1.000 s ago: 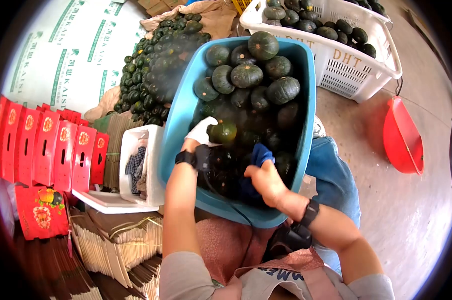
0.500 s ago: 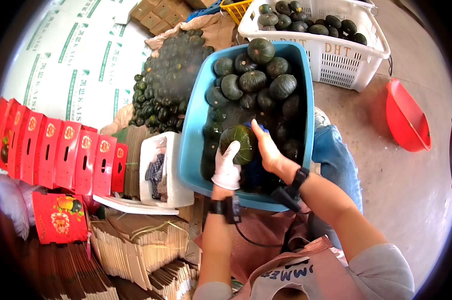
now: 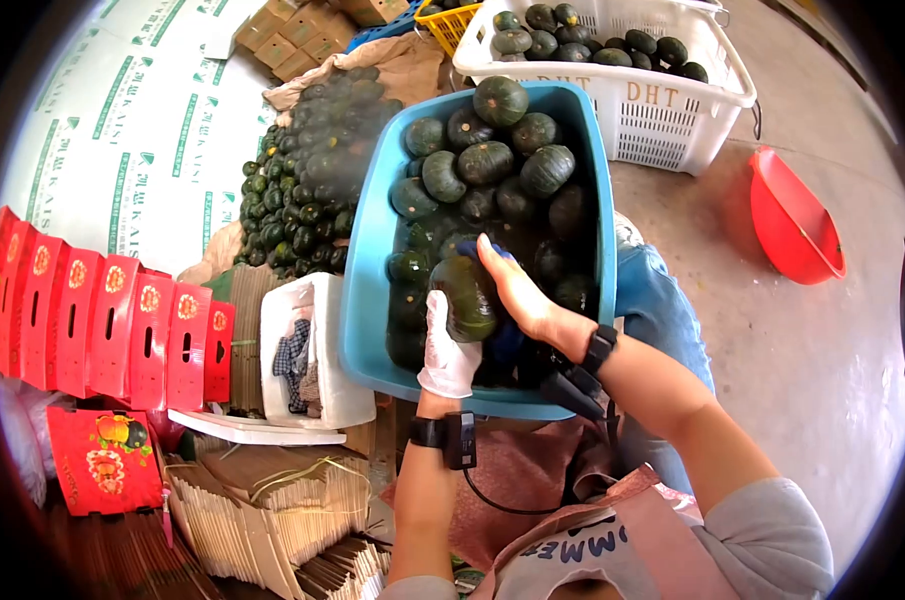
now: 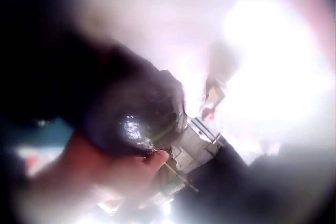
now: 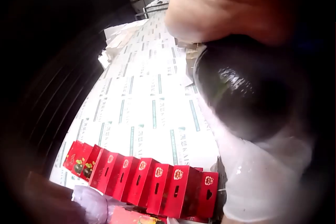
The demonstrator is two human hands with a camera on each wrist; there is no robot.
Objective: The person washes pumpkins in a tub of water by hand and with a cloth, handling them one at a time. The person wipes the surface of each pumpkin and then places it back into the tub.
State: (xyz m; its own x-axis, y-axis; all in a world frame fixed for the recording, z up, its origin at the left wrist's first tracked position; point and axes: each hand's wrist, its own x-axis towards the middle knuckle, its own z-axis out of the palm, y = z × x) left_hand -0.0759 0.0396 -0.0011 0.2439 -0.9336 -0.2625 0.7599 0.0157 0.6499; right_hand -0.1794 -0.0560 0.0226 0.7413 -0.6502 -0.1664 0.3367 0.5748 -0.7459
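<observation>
In a white glove, my left hand (image 3: 447, 355) grips a dark green pumpkin (image 3: 464, 300) from its left side, over the near half of a blue tub (image 3: 355, 330). The pumpkin's skin shines in both wrist views. My bare right hand (image 3: 522, 298) lies along the pumpkin's right side with a blue cloth (image 3: 507, 345) bunched under the palm. Most of the right fingers are hidden behind the pumpkin and cloth. Several more pumpkins (image 3: 485, 162) are heaped at the tub's far end, and darker, glossy ones lie lower around the hands.
Behind the tub stands a white crate (image 3: 662, 125) of pumpkins; a red basin (image 3: 794, 225) is on the floor at right. Left are a pumpkin pile (image 3: 297, 200), a white foam box (image 3: 347, 390), red cartons (image 3: 137, 335) and stacked flattened cardboard (image 3: 242, 515).
The left hand has brought the pumpkin rightward to the right hand and cloth. Since half a second ago the pumpkin has turned between the hands, and the view has shifted slightly.
</observation>
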